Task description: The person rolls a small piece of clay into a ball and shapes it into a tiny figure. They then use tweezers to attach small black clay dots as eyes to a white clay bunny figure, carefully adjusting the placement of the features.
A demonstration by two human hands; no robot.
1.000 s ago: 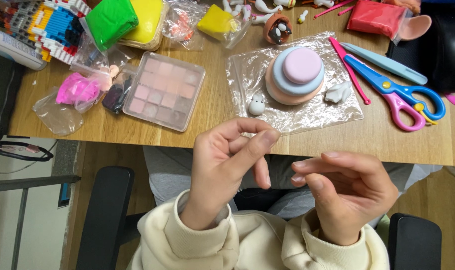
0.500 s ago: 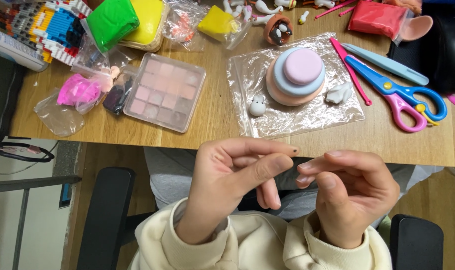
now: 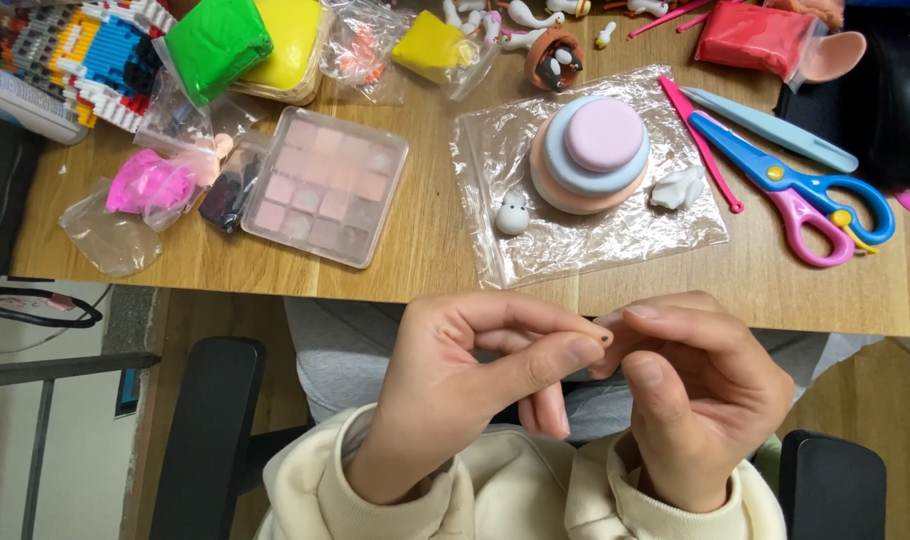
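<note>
Clay, a tiny dark speck (image 3: pixel 607 339) of it, sits pinched at the tip of my left hand (image 3: pixel 475 385), between thumb and forefinger, held in the air over my lap just off the near edge of the surface (image 3: pixel 425 250). My left fingers (image 3: pixel 550 360) are closed on it. My right hand (image 3: pixel 700 395) is brought up against the left, its fingers (image 3: pixel 665 320) curled and touching the left fingertips right by the speck; whether they grip anything of their own I cannot tell.

On the surface, toward the far right, a clear plastic sheet (image 3: pixel 615 235) carries a three-tier clay cake (image 3: pixel 593 152): a peach base, a pale blue layer and a pink top. Just beside it on the sheet lie a small white figure with dark dots (image 3: pixel 514 213) and a white lump (image 3: pixel 678 187). As I judge it, the stacked piece is built and the small trimmings are what is under way; the speck in my fingers is not yet set on anything.

Right of the sheet lie blue and pink scissors (image 3: pixel 815 195) and a pale blue modelling tool (image 3: pixel 775 130). Left of it stands a clear case of pinkish squares (image 3: pixel 325 185), with a bag of pink clay (image 3: pixel 150 185) near the left edge. Green clay (image 3: pixel 215 40) and yellow clay (image 3: pixel 435 45) lie along the far edge.
</note>
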